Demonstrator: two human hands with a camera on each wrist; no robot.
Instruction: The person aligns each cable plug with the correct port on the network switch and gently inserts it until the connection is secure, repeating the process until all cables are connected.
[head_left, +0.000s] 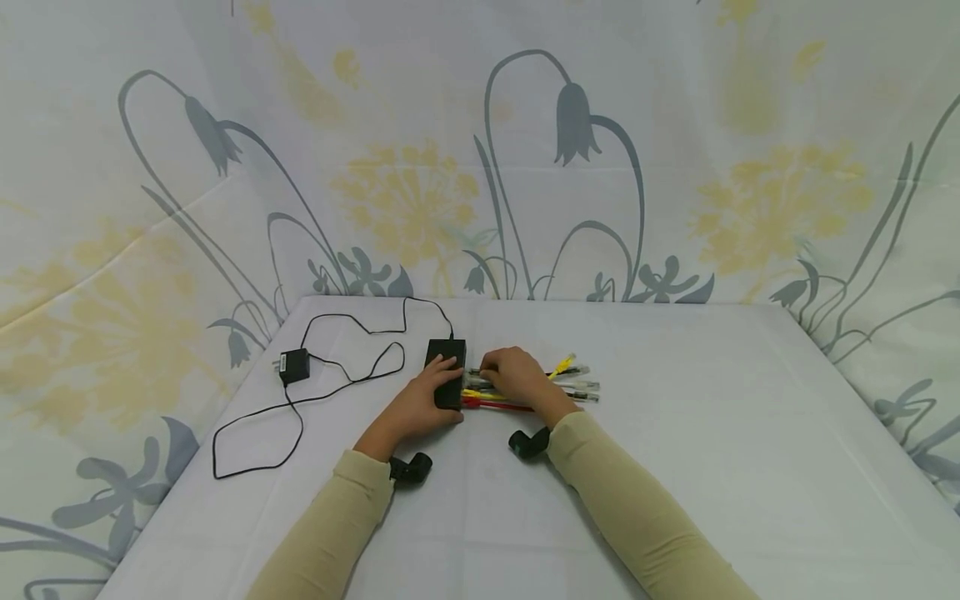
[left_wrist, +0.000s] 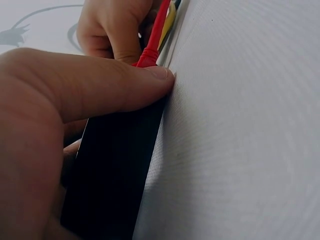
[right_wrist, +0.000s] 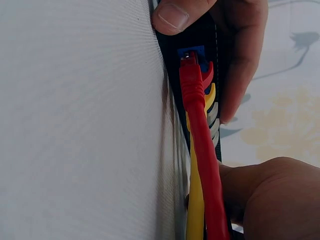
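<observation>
A black network switch (head_left: 450, 395) lies flat on the table. My left hand (head_left: 418, 405) grips it, with the thumb along the near end and the fingers spread over its top. From its right side runs a row of Ethernet cables. Nearest is a red cable (right_wrist: 199, 120), its plug in a blue port; a yellow cable (right_wrist: 196, 195) and pale grey plugs (right_wrist: 215, 117) line up behind it. My right hand (head_left: 517, 375) has its fingers curled round an Ethernet cable close to the ports at the farther end of the row. Its fingertips hide the plug there.
A black power adapter (head_left: 294, 366) lies at the left, its thin cord (head_left: 352, 381) looping over the table and to the far end of the switch. Loose cable ends with clear plugs (head_left: 592, 386) fan out right of my right wrist. A patterned curtain (head_left: 420, 108) hangs behind the table.
</observation>
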